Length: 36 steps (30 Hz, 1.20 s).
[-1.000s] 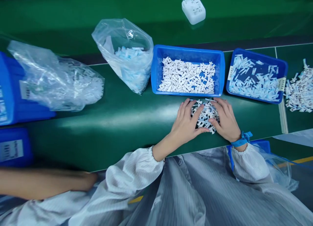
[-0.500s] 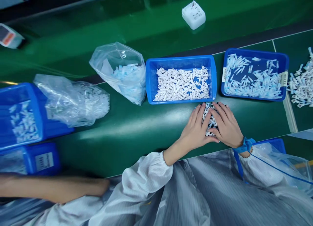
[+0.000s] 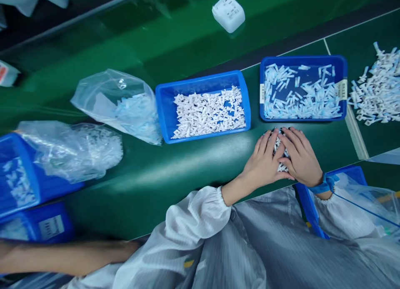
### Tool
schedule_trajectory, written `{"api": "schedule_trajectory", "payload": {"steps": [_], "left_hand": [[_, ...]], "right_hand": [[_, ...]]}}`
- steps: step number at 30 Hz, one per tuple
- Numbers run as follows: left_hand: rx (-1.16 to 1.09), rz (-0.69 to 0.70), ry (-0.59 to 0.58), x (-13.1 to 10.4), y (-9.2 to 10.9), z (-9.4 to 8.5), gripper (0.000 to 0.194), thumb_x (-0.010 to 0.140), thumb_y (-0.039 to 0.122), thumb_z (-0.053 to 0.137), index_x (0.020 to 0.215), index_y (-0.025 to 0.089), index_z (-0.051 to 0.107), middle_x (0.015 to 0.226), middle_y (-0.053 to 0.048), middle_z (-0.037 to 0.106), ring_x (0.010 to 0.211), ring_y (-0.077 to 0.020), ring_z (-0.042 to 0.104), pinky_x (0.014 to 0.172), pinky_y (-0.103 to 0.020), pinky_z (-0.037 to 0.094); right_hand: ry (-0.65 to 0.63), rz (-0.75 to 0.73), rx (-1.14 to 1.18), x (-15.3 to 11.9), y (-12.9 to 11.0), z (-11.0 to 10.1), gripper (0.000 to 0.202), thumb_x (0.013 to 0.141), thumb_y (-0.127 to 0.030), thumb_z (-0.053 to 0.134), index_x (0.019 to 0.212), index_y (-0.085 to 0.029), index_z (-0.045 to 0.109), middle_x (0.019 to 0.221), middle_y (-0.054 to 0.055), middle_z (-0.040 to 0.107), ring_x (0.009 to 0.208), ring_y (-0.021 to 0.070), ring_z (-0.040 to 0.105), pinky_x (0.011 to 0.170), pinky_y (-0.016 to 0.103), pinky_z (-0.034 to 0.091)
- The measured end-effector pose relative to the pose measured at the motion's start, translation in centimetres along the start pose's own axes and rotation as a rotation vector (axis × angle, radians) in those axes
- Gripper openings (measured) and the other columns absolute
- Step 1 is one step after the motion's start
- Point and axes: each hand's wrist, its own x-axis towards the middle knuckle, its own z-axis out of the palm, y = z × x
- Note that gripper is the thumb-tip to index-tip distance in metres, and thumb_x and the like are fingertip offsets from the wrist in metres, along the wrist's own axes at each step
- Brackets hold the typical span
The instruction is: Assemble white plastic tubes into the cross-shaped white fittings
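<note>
Three labels [image 3: 341, 90], print illegible; left hand [image 3: 264, 160] and right hand [image 3: 302, 158] cupped over small parts [image 3: 282, 168].

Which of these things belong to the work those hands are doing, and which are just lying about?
Likely in the work:
- small pile under left hand and right hand
- two trays of similar bits, middle and right
- loose heap

Seemingly just lying about:
- white box

Unclear: filled bag.
</note>
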Motion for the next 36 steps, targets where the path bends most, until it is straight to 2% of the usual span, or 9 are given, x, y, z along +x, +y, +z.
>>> {"api": "schedule_trajectory", "payload": {"steps": [5, 9, 15, 18, 22, 31, 36], "left_hand": [[0.006, 0.061, -0.025, 2.8, 2.0, 1.1, 0.111, 0.072, 0.083, 0.047, 0.146, 0.002, 0.035, 0.15, -0.031, 0.037, 0.141, -0.0446, 0.036, 0.114, -0.054, 0.034], [0.017, 0.131, -0.027, 5.4, 3.5, 2.1, 0.107, 0.075, 0.08, 0.048, 0.147, 0.002, 0.034, 0.151, -0.03, 0.036, 0.142, -0.043, 0.036, 0.116, -0.052, 0.032], [0.038, 0.223, -0.145, 9.4, 5.5, 3.2, 0.102, 0.081, 0.078, 0.043, 0.15, 0.004, 0.029, 0.155, -0.029, 0.031, 0.145, -0.0421, 0.032, 0.119, -0.052, 0.027], [0.024, 0.237, -0.179, 11.0, 6.2, 3.5, 0.1, 0.081, 0.077, 0.046, 0.149, 0.004, 0.031, 0.154, -0.028, 0.032, 0.145, -0.0411, 0.031, 0.12, -0.051, 0.026], [-0.002, 0.238, -0.17, 12.1, 6.8, 4.0, 0.095, 0.085, 0.073, 0.046, 0.149, 0.004, 0.031, 0.155, -0.028, 0.03, 0.146, -0.0389, 0.031, 0.12, -0.049, 0.028], [-0.04, 0.196, -0.122, 14.0, 8.0, 5.0, 0.081, 0.091, 0.062, 0.045, 0.145, 0.004, 0.036, 0.154, -0.027, 0.032, 0.145, -0.0383, 0.033, 0.117, -0.05, 0.036], [-0.059, 0.181, -0.087, 15.1, 8.2, 5.4, 0.076, 0.093, 0.057, 0.046, 0.145, 0.004, 0.035, 0.154, -0.026, 0.032, 0.147, -0.0375, 0.031, 0.119, -0.049, 0.034]], "right_hand": [[0.023, 0.08, 0.001, -1.8, 2.5, -1.5, 0.067, 0.099, -0.058, 0.024, 0.145, -0.012, 0.044, 0.146, 0.019, 0.049, 0.14, 0.0321, 0.039, 0.116, 0.055, 0.033], [0.08, 0.146, -0.04, -3.3, 4.8, -2.7, 0.062, 0.1, -0.054, 0.026, 0.144, -0.014, 0.045, 0.144, 0.018, 0.05, 0.137, 0.032, 0.043, 0.115, 0.055, 0.034], [0.141, 0.233, -0.039, -4.9, 8.1, -4.4, 0.058, 0.101, -0.053, 0.024, 0.149, -0.024, 0.038, 0.146, 0.013, 0.048, 0.138, 0.0299, 0.044, 0.114, 0.053, 0.038], [0.164, 0.276, -0.04, -5.3, 9.1, -5.1, 0.055, 0.102, -0.049, 0.024, 0.147, -0.024, 0.042, 0.146, 0.013, 0.049, 0.137, 0.0296, 0.045, 0.115, 0.052, 0.036], [0.192, 0.318, -0.043, -5.3, 10.1, -5.7, 0.051, 0.103, -0.046, 0.026, 0.142, -0.023, 0.049, 0.143, 0.012, 0.052, 0.136, 0.0281, 0.047, 0.116, 0.05, 0.036], [0.274, 0.412, -0.031, -4.2, 11.8, -6.7, 0.046, 0.103, -0.041, 0.028, 0.126, -0.02, 0.063, 0.13, 0.011, 0.064, 0.126, 0.024, 0.056, 0.109, 0.043, 0.044], [0.321, 0.406, -0.039, -3.5, 12.9, -7.1, 0.044, 0.103, -0.04, 0.03, 0.12, -0.02, 0.066, 0.124, 0.01, 0.068, 0.121, 0.024, 0.06, 0.105, 0.044, 0.047]]}}
